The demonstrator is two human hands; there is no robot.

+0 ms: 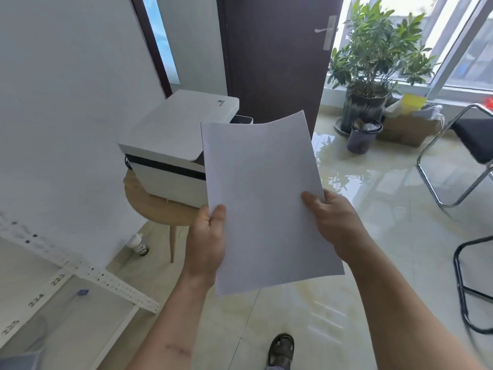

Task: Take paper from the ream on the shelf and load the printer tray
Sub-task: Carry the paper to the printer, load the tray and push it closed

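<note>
I hold a thin stack of white paper in front of me with both hands. My left hand grips its left edge, thumb on top. My right hand grips the right edge, thumb on the sheet. The paper's far end curls up slightly. Behind it a white printer with a black band stands on a round wooden stool against the wall; the paper hides the printer's right side. The ream is not in view.
A white metal shelf with number labels stands at lower left. A small bottle sits on the floor by the stool leg. A dark door, a potted plant, a bin, a cardboard box and black chairs are to the right.
</note>
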